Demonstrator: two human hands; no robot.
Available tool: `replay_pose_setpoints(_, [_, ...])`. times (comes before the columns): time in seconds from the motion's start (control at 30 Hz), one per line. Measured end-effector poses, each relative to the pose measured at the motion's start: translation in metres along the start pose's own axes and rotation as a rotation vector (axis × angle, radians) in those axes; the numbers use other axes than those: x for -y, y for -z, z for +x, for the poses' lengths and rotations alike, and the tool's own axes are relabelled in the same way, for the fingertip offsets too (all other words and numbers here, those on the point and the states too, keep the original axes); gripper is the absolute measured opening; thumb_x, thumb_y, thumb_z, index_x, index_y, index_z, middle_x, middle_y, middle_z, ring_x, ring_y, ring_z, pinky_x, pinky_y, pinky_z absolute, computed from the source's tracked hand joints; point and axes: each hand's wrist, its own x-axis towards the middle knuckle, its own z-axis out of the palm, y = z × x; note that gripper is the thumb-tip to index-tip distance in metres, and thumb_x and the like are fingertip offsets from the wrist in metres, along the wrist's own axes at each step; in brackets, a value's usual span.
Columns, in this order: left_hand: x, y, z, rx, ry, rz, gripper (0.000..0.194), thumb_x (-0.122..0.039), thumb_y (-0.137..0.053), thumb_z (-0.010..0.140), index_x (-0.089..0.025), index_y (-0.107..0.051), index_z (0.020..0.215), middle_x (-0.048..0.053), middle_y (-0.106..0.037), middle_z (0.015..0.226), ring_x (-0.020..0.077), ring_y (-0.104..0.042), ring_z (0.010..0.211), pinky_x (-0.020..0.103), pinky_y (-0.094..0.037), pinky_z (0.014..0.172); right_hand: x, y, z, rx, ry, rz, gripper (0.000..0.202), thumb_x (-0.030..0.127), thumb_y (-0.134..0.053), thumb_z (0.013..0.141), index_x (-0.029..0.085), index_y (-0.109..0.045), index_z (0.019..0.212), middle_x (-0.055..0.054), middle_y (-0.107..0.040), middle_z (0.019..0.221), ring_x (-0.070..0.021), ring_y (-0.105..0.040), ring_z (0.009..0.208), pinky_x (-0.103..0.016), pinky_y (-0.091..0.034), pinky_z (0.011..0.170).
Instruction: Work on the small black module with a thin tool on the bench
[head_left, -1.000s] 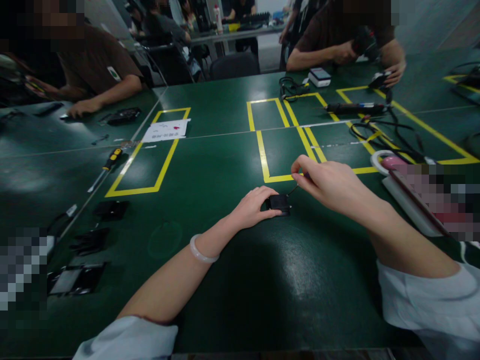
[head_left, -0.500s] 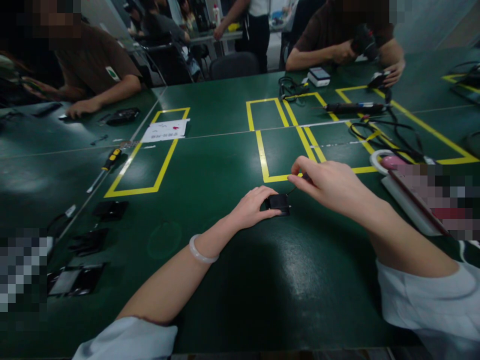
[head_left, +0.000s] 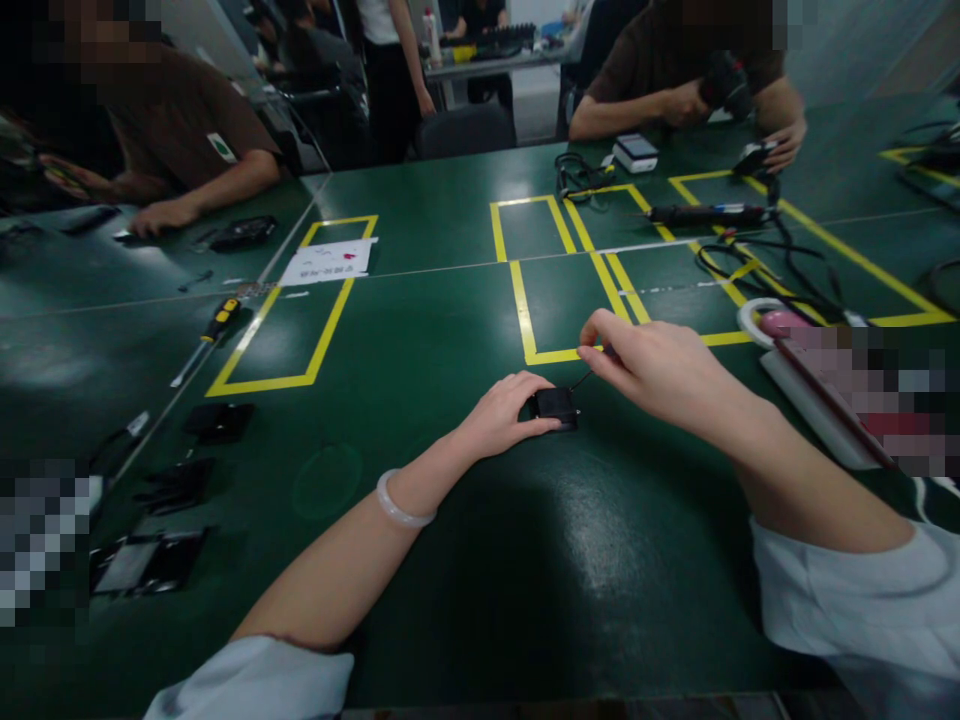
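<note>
Green table [head_left: 420, 330] with yellow tape [head_left: 522, 310], white paper [head_left: 328, 262], yellow-black screwdriver [head_left: 222, 319]

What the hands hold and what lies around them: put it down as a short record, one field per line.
Left hand: pinches a small black block
Right hand: pinches a thin dark rod slanting down toward the block; tip contact unclear
Surface: green table marked with yellow tape
Left side: yellow-and-black screwdriver, white paper sheet
Right side: black pen-shaped tool
Opposite, right: co-worker's hand on a drill-like tool
</note>
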Motion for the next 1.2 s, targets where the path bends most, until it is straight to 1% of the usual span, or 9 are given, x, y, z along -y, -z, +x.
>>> replay_pose_setpoints(0.1, [-0.0005,0.0002,-0.0001,0.001,0.003,-0.005,0.043,-0.048,-0.059,0.088,-0.02,-0.054,0.12,0.009,-0.06,0.116,0.0236,-0.055,0.108,0.037,-0.043,0.095,0.0002,-0.0002,-0.0001,-0.002,-0.006,-0.019,0.026,0.035,-0.034,0.095,0.021,-0.054,0.104,-0.003,-0.067,0.071,-0.0189,-0.06,0.061,-0.028,-0.026,0.053])
replay_pose_setpoints(0.2, [-0.0007,0.0004,-0.0001,-0.001,0.008,-0.006,0.042,-0.048,-0.058,0.088,-0.02,-0.054,0.119,0.009,-0.06,0.116,0.0234,-0.055,0.109,0.037,-0.043,0.095,0.0011,0.0009,-0.0003,-0.004,0.001,0.023,0.024,0.033,-0.036,0.094,0.021,-0.052,0.107,-0.003,-0.069,0.076,-0.0186,-0.061,0.063,-0.028,-0.027,0.053])
replay_pose_setpoints(0.43, [-0.0001,0.0006,-0.0005,-0.001,0.0,-0.008,0.042,-0.048,-0.058,0.088,-0.02,-0.055,0.119,0.009,-0.06,0.115,0.0244,-0.055,0.108,0.038,-0.043,0.095,0.0013,0.0024,-0.0004,0.007,-0.006,0.033,0.026,0.039,-0.039,0.093,0.021,-0.052,0.106,-0.004,-0.069,0.077,-0.0192,-0.061,0.065,-0.027,-0.028,0.055])
replay_pose_setpoints(0.6, [-0.0006,0.0007,0.0003,0.013,0.004,-0.004,0.042,-0.048,-0.059,0.088,-0.02,-0.054,0.119,0.009,-0.06,0.115,0.0241,-0.055,0.108,0.037,-0.043,0.094,-0.0008,-0.0003,0.0,0.008,-0.004,-0.001,0.025,0.036,-0.035,0.095,0.022,-0.053,0.104,-0.003,-0.069,0.074,-0.0192,-0.061,0.063,-0.027,-0.026,0.054])
replay_pose_setpoints(0.73, [-0.0002,0.0001,0.0006,0.007,0.007,-0.003,0.042,-0.047,-0.06,0.087,-0.02,-0.054,0.119,0.01,-0.059,0.115,0.0244,-0.055,0.108,0.038,-0.043,0.094,-0.0004,-0.0007,0.0001,-0.007,0.009,0.031,0.024,0.035,-0.037,0.093,0.021,-0.052,0.107,-0.003,-0.069,0.077,-0.0183,-0.061,0.064,-0.027,-0.027,0.054])
replay_pose_setpoints(0.87, [0.0004,0.0002,0.0,0.011,-0.002,-0.007,0.042,-0.048,-0.059,0.088,-0.02,-0.054,0.119,0.009,-0.06,0.115,0.0245,-0.055,0.108,0.038,-0.043,0.095,0.0001,-0.0002,-0.0001,-0.004,0.01,0.016,0.025,0.038,-0.038,0.094,0.021,-0.052,0.105,-0.003,-0.068,0.075,-0.019,-0.061,0.063,-0.027,-0.026,0.053])
replay_pose_setpoints(0.97, [0.0,0.0007,-0.0003,0.009,-0.006,-0.007,0.042,-0.048,-0.059,0.088,-0.019,-0.055,0.119,0.01,-0.059,0.115,0.0243,-0.055,0.108,0.037,-0.043,0.095,0.0003,0.0,-0.0003,0.003,0.009,-0.008,0.024,0.037,-0.036,0.095,0.021,-0.052,0.104,-0.002,-0.067,0.071,-0.0191,-0.06,0.061,-0.027,-0.025,0.053])
replay_pose_setpoints(1.07, [-0.0007,0.0009,0.0001,0.007,-0.008,-0.005,0.042,-0.048,-0.059,0.087,-0.018,-0.055,0.118,0.01,-0.059,0.115,0.0243,-0.055,0.108,0.037,-0.043,0.095,0.0005,0.0004,-0.0005,-0.006,0.02,0.017,0.024,0.036,-0.037,0.095,0.021,-0.052,0.105,-0.002,-0.068,0.074,-0.0184,-0.06,0.063,-0.027,-0.025,0.053])
replay_pose_setpoints(1.2, [-0.0009,0.001,0.0007,0.004,-0.006,-0.006,0.043,-0.048,-0.06,0.087,-0.019,-0.055,0.118,0.01,-0.059,0.115,0.0246,-0.055,0.108,0.038,-0.043,0.095,-0.0003,-0.0004,0.0001,-0.017,0.029,0.031,0.026,0.041,-0.038,0.094,0.021,-0.053,0.103,-0.002,-0.068,0.073,-0.018,-0.06,0.063,-0.027,-0.026,0.053])
